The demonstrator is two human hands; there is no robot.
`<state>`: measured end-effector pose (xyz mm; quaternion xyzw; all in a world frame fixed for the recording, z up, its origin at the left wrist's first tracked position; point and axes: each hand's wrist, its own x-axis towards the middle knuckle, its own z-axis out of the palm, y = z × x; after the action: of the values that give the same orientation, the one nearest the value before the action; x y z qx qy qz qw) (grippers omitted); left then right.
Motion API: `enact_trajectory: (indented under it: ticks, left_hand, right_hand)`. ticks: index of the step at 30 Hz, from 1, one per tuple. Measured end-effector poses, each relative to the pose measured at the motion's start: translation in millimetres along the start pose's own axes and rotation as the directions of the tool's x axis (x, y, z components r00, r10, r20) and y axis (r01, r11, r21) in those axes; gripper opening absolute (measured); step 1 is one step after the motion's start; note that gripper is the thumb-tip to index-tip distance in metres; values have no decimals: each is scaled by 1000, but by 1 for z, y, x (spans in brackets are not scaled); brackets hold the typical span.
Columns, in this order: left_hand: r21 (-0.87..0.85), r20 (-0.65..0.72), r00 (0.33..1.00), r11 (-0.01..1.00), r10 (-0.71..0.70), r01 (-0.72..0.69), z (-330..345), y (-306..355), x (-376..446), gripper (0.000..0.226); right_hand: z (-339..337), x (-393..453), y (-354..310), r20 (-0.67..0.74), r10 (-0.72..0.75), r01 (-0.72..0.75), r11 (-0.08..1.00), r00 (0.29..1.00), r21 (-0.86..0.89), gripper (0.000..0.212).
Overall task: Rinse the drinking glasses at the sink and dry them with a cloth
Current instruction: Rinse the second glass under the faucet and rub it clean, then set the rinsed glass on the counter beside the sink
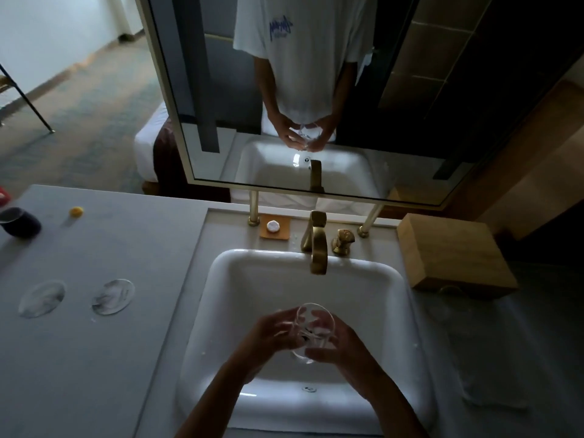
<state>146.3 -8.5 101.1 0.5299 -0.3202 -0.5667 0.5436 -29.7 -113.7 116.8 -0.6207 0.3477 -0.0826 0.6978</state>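
Two glasses (77, 298) on counter (126, 343) left of sink (316, 263), faucet (317, 245) behind, box (452, 251) right

I am seeing clear, glossy glass in the tumbler (313, 331) between both hands over the sink (227, 279), whose white basin is looking smooth and shiny like glazed ceramic. The faucet (317, 245) is showing a brushed, brass-coloured metal. The counter (104, 358) is looking matt, grey and smooth. At its right edge a box (452, 251) is showing pale wood grain, unvarnished.
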Motion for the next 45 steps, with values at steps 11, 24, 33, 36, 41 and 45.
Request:
enact_trajectory:
  ticks: [11,24,33,36,41,45]
  left_hand:
    - [35,-67,998,999,2,0,94,-15,37,59]
    - [324,-556,831,914,-26,246,199,-101,103,16]
    - [420,-461,862,803,-213,423,273,-144,152,66]
    - [485,-485,862,773,-151,408,280,-156,155,65]
    - [518,-502,858,756,-111,401,279,-167,156,65]
    - [525,-514,851,747,-103,408,279,-172,156,66]
  right_hand:
    - [-91,-29,30,-102,-10,9,1000,995,-9,74]
    - [-231,-73,90,-444,8,-1,1000,896,16,108]
    - [-327,-90,108,-475,30,-35,999,880,-2,96]
    - [-353,-93,109,-515,51,-56,998,856,5,99]
    - [-383,-82,106,-554,1,-4,1000,832,-5,83]
    - [-400,-68,109,-563,2,0,1000,826,3,86]
